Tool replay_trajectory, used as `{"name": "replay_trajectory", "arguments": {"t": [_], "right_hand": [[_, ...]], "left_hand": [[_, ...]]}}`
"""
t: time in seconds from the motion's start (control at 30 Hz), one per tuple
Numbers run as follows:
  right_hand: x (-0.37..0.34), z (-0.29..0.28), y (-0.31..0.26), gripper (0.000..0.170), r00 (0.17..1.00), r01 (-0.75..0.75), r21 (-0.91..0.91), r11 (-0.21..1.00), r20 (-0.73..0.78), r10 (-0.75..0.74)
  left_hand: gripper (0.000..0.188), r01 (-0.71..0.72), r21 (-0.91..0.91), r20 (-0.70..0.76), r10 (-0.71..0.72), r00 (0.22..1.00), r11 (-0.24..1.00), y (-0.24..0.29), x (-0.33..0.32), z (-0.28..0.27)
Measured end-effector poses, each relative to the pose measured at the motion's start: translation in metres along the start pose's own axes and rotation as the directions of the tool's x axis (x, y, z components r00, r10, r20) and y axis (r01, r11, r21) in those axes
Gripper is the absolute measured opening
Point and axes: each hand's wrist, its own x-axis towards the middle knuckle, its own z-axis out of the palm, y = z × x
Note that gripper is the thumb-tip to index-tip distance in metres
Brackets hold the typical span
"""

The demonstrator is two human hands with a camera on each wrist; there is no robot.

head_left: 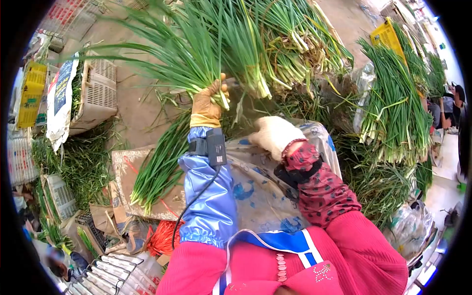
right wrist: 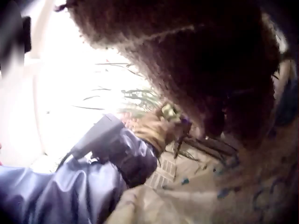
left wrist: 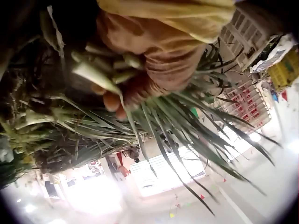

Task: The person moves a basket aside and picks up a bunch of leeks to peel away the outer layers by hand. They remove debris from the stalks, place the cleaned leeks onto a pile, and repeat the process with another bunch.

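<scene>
In the head view my left hand [head_left: 207, 104], in a tan glove, grips a bunch of long green stalks [head_left: 194, 66] that look like green garlic. Their leaves fan out up and to the left. The left wrist view shows the pale cut-looking ends [left wrist: 96, 77] sticking out past the curled fingers [left wrist: 111, 101]. My right hand [head_left: 277, 136], in a fuzzy white glove, is blurred above the cloth over my lap [head_left: 255, 182]. I cannot tell whether its fingers hold anything. A smaller bunch [head_left: 160, 169] lies on a flat board [head_left: 120, 172] at the left.
A large pile of the same greens [head_left: 300, 37] lies ahead, another heap [head_left: 396, 108] at the right. Plastic crates [head_left: 101, 93] stand at the left, with leaf scraps [head_left: 73, 167] around them. Orange-red string [head_left: 164, 237] lies near my left elbow.
</scene>
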Motion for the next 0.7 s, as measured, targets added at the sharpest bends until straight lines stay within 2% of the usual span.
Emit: {"name": "replay_trajectory", "arguments": {"t": [0.03,0.07,0.1,0.13,0.2,0.27,0.33,0.4,0.5,0.53,0.6,0.67,0.7], "right_hand": [[-0.008,-0.011,0.002,0.032,1.0,0.027,-0.093,0.995,-0.005,-0.027],[-0.023,-0.032,-0.012,0.03,0.995,-0.07,-0.042,0.997,-0.078,0.067],[-0.025,-0.039,-0.012,0.027,0.981,-0.097,-0.075,0.992,-0.179,0.082],[-0.027,-0.048,-0.014,0.027,0.952,-0.135,0.03,0.99,-0.273,0.138],[-0.022,-0.062,-0.02,0.029,0.872,-0.062,0.064,0.996,-0.482,0.085],[-0.007,-0.068,-0.028,0.028,0.803,-0.023,0.141,0.99,-0.587,0.102],[0.019,-0.065,-0.031,0.043,0.745,-0.062,0.059,0.996,-0.662,0.085],[0.048,-0.069,-0.032,0.044,0.822,-0.113,0.235,0.966,-0.524,0.223],[0.083,-0.056,-0.006,0.042,0.818,0.066,0.485,0.872,-0.527,0.231],[0.088,-0.054,0.002,0.038,0.764,0.16,0.465,0.871,-0.617,0.189],[0.092,-0.048,0.012,0.035,0.758,0.191,0.515,0.836,-0.618,0.207],[0.093,-0.043,0.017,0.028,0.746,0.27,0.681,0.681,-0.595,0.299],[0.09,-0.043,0.02,0.026,0.74,0.31,0.751,0.583,-0.575,0.348]], "left_hand": [[0.032,0.018,0.032,-0.078,-0.015,0.997,0.999,-0.001,0.009,-0.011],[0.031,-0.008,0.017,-0.08,0.009,0.997,1.0,0.0,0.006,-0.008],[0.031,-0.034,0.004,-0.08,0.034,0.996,0.999,0.0,0.004,-0.003],[0.031,-0.057,-0.009,-0.079,0.056,0.995,0.998,-0.001,0.004,0.0],[0.029,-0.048,-0.132,0.066,0.057,0.996,0.99,0.0,-0.003,0.007],[0.03,-0.16,-0.021,-0.006,0.16,0.987,0.987,-0.002,-0.011,0.023],[0.033,-0.185,-0.001,0.062,0.185,0.981,0.983,-0.006,-0.009,0.027],[0.036,-0.202,0.037,0.076,0.199,0.977,0.979,-0.006,-0.006,0.023],[0.037,-0.18,0.118,-0.021,0.184,0.983,0.977,-0.007,0.004,0.007],[0.036,-0.16,0.124,-0.045,0.167,0.985,0.979,-0.008,0.004,0.01],[0.035,-0.115,0.138,-0.091,0.128,0.988,0.984,-0.012,0.004,0.023],[0.036,-0.132,0.2,-0.122,0.158,0.98,0.971,-0.016,0.007,0.029],[0.037,-0.159,0.148,-0.085,0.172,0.981,0.976,-0.016,0.006,0.031]]}}
